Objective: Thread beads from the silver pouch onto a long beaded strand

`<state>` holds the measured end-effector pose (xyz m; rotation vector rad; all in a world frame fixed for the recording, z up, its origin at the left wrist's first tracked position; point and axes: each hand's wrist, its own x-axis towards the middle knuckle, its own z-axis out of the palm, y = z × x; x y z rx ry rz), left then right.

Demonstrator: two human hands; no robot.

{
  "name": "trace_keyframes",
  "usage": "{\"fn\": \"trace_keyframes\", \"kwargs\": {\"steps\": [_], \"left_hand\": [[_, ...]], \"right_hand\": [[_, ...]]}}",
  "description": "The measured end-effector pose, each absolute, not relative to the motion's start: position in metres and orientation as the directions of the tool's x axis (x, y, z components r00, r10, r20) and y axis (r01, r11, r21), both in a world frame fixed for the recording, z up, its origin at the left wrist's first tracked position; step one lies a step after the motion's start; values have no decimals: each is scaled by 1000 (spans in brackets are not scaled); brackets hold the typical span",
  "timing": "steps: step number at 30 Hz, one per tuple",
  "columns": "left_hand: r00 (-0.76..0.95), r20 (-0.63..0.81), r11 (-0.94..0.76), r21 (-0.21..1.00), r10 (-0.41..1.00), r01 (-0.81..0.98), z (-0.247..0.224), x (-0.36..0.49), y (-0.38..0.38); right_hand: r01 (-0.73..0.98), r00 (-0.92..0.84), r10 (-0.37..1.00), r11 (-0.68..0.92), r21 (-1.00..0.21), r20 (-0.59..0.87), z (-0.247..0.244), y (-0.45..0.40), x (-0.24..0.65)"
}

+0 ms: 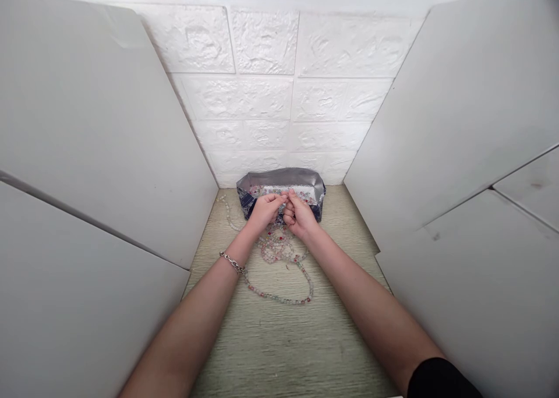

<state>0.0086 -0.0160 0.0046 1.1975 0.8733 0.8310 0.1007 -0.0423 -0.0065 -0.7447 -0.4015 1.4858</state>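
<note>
Pinching a bead strand — left hand, right hand, fingers closed tight, green wood-grain board, white brick wall

White brick-look wall (probably foam)

Faux-brick white wall (deeply textured) between pale grey partition boards

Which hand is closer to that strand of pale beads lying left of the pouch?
Left. The left hand is just right of the pale bead strand, not touching it, in front of the pouch. The right hand is farther away, on the left hand's far side.
</note>
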Motion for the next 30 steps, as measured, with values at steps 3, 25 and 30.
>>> {"fn": "trace_keyframes", "kwargs": {"steps": [3, 25, 30], "left_hand": [[432, -124, 172, 982, 893, -73, 3, 8, -15], [511, -62, 135, 985, 857, -106, -4, 5, -9], [540, -75, 172, 976, 838, -132, -2, 6, -9]], "right_hand": [[-719, 107, 977, -51, -693, -183, -8, -41, 99], [-83, 486, 863, 205, -975, 140, -1, -45, 101], [-707, 130, 968, -60, -704, -214, -1, -39, 104]]}}
